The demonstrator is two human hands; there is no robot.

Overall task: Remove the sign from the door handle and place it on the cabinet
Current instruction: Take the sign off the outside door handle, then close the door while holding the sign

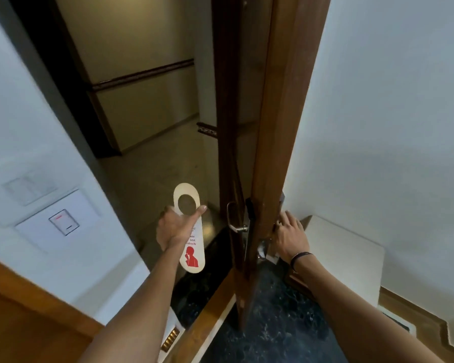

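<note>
A cream "do not disturb" sign [192, 254] with a round hole at its top and a red figure at its bottom is in my left hand [174, 227]. The thumb lies across it just under the hole. The sign hangs free in the air, left of the outer silver door handle [236, 224] and apart from it. My right hand [290, 235] is closed on the inner handle behind the edge of the open wooden door [264, 153]; that handle is mostly hidden by the hand and the door.
The door stands ajar onto a dim corridor. A white wall with a switch panel [63, 221] is at the left. A wooden surface [24, 318] lies at the lower left. Dark marble floor [273, 323] lies below; a white block [344, 255] stands right of the door.
</note>
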